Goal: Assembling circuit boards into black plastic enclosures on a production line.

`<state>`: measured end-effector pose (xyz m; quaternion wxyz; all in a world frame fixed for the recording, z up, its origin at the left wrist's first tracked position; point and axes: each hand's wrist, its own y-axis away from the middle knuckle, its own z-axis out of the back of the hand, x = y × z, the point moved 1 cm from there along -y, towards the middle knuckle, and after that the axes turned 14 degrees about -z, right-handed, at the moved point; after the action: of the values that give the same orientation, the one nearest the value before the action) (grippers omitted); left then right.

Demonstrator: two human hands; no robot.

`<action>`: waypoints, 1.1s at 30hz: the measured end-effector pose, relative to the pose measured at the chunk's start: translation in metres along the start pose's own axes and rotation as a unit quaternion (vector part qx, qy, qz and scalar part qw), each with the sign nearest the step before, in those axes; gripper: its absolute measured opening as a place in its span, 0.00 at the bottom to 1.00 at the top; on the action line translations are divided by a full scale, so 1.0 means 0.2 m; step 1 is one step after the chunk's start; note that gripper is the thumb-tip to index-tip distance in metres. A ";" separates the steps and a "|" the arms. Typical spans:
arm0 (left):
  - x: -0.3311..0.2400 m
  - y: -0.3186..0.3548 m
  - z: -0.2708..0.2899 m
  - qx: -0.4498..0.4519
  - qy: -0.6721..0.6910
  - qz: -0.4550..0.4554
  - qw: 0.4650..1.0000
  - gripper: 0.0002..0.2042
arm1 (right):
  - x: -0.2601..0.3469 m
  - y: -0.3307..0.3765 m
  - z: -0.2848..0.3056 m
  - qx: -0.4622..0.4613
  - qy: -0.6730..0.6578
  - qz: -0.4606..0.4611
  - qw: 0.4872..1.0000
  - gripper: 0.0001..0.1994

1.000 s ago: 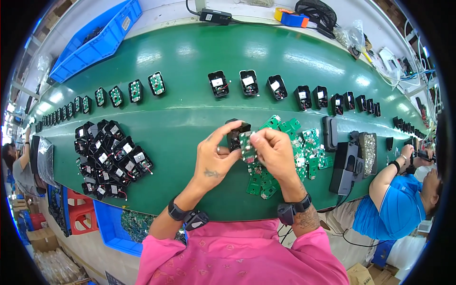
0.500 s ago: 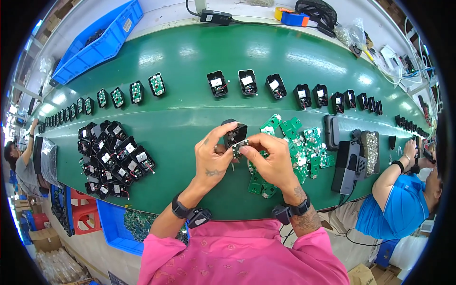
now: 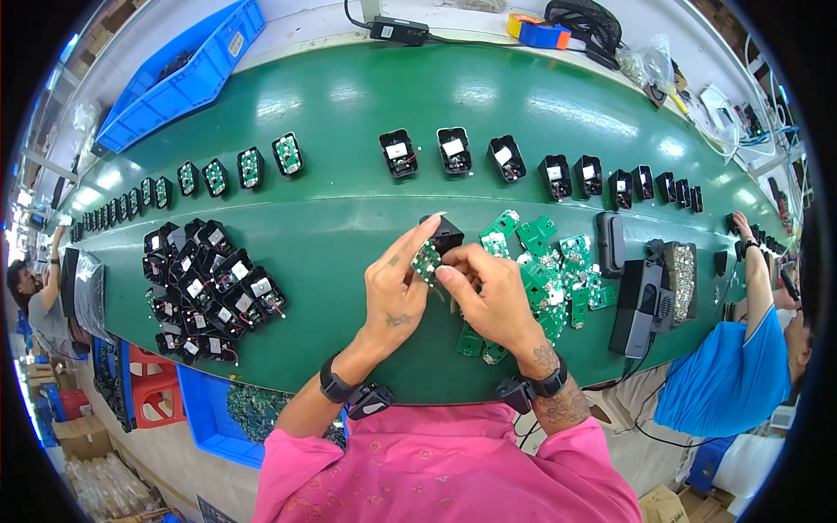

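Both hands meet above the green worktop (image 3: 349,218): the left hand (image 3: 397,292) and the right hand (image 3: 493,296) pinch one small circuit board (image 3: 426,259) against a black housing (image 3: 446,234). Board not yet seated, I judge; many loose boards (image 3: 549,270) wait, filled housings (image 3: 453,150) stand beyond.

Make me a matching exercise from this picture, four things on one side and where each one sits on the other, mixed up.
Things:
1. small green circuit board
2. heap of black housings
3. pile of green boards
4. blue bin

Places:
A. far left corner, beyond the green belt
B. between the left hand and right hand
C. on the belt, right of the hands
D. on the belt, left of the hands

Pairs: 1-B, 2-D, 3-C, 4-A
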<state>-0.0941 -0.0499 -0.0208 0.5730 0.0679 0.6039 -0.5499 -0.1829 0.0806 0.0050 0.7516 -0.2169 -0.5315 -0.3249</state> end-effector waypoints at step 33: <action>-0.02 -0.01 0.00 -0.017 0.202 0.191 0.961 0.16 | -0.06 -0.03 -0.01 -0.046 0.024 -0.070 0.996 0.15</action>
<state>-0.0941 -0.0488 -0.0162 0.5348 0.2814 0.6921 -0.3947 -0.1878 0.0780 -0.0079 0.7289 -0.2051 -0.5116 -0.4062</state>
